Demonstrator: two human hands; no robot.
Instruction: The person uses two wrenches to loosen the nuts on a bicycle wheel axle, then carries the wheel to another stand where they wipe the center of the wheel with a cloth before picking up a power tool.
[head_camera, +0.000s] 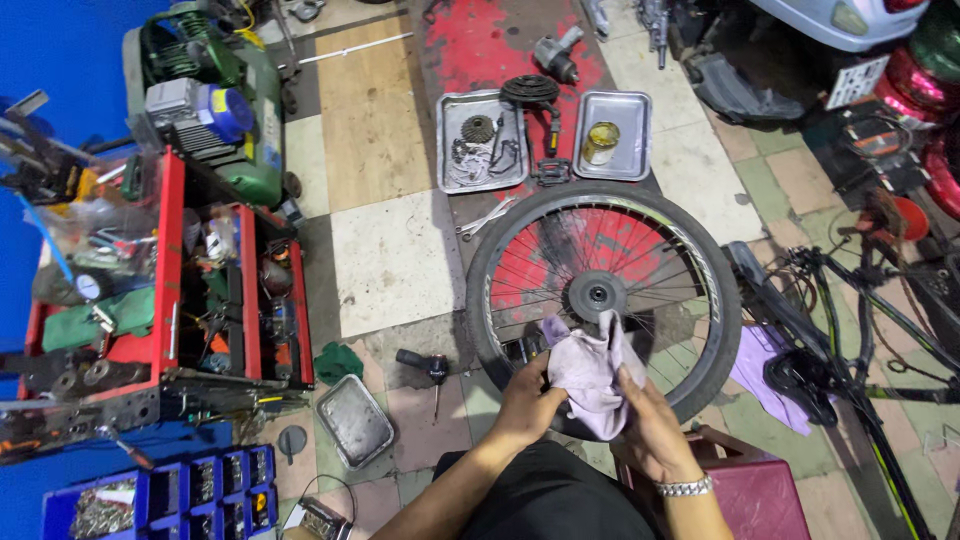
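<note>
- Both hands are bunched into a pale lilac rag (588, 372), held low in front of the person, just above the near edge of the bicycle wheel (700, 290) lying flat on the tiled floor (385, 260)
- Left hand (527, 403) grips the rag's left side, fingers closed on the cloth; right hand (650, 432), a metal bracelet at its wrist, has its fingers wrapped round the lower right of it
- Looks to me like a wiping step, either cleaning the hands or a small part buried in the cloth
- Next move, as I judge it, calls for care to keep the rag out of the spokes and off the hub (596, 294)
- Whether anything sits inside the rag: can't tell, the folds cover it
- A dark object at the wheel's left inner rim is half hidden behind the left hand
- Two metal trays (447, 160) sit beyond the wheel, one with a sprocket cluster (478, 128), the other with a yellowish tin (600, 142)
- A screwdriver (432, 370) lies left of the wheel
- The bicycle frame (850, 330) on the right is cut off by the picture edge, and the red tool cart (170, 260) is too cluttered to sort out
</note>
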